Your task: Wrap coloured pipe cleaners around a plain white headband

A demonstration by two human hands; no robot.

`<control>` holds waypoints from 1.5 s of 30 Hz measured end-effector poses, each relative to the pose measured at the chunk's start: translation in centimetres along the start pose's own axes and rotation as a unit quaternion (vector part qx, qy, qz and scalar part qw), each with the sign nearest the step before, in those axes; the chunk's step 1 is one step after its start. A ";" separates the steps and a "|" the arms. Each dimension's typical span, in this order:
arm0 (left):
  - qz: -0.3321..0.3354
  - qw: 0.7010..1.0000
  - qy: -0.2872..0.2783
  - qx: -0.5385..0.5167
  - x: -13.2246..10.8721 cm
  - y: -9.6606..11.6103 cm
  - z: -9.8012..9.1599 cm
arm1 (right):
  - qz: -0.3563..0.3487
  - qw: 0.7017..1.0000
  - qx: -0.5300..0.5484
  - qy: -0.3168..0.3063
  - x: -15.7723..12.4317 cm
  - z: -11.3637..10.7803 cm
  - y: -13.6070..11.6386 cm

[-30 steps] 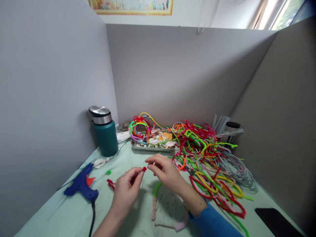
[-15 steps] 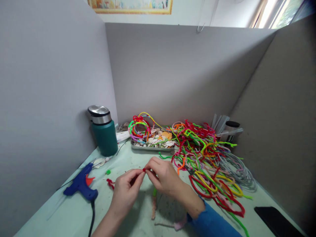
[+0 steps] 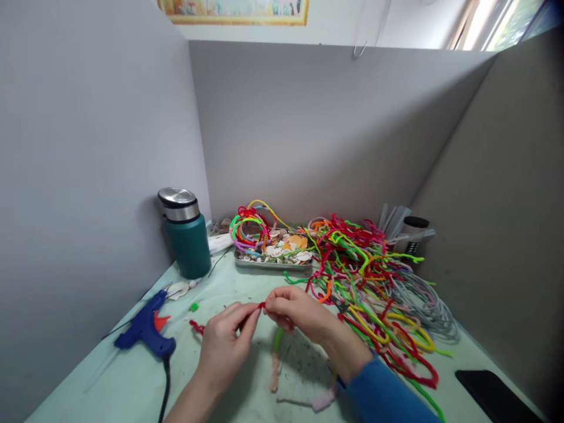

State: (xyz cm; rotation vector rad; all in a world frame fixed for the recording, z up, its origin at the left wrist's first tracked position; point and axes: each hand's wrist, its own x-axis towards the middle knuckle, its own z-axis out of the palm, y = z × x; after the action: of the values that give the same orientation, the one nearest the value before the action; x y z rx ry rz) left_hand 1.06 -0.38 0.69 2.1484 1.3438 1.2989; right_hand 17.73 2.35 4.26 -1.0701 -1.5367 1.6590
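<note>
My left hand (image 3: 225, 345) and my right hand (image 3: 294, 313) meet over the pale green table (image 3: 110, 388), both pinching a small red pipe-cleaner piece (image 3: 261, 305) between their fingertips. Under the hands lies a green and pink pipe-cleaner stem (image 3: 275, 358). A second red scrap (image 3: 196, 326) rests just left of my left hand. A big tangle of coloured pipe cleaners (image 3: 365, 276) sprawls to the right of my right hand.
A blue glue gun (image 3: 145, 332) with its black cord lies at the left. A teal flask (image 3: 187, 235) stands by the left partition. A metal tray (image 3: 272, 262) of shells and looped pipe cleaners sits at the back. A black phone (image 3: 493, 395) lies at the right front.
My right hand came in from a little above and closed its fingertips on the red piece that my left hand holds. Both hands have sunk slightly toward the table.
</note>
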 end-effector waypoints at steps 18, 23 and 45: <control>0.020 0.999 0.013 0.021 0.1 0.0 -0.2 | -0.227 0.949 -0.124 0.180 0.3 1.6 0.9; 0.073 0.994 0.025 0.076 -0.2 -0.3 0.2 | 0.010 0.929 0.363 0.066 1.5 2.3 2.0; -0.074 0.993 -0.034 -0.083 0.1 0.8 -0.7 | -0.306 0.890 -0.326 0.092 -0.9 -0.2 -0.6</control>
State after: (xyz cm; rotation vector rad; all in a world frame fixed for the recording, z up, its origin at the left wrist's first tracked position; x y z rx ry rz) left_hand 0.94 -0.82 1.62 1.9254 1.2926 1.2222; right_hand 18.27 1.76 4.99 -0.8719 -2.0776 0.6011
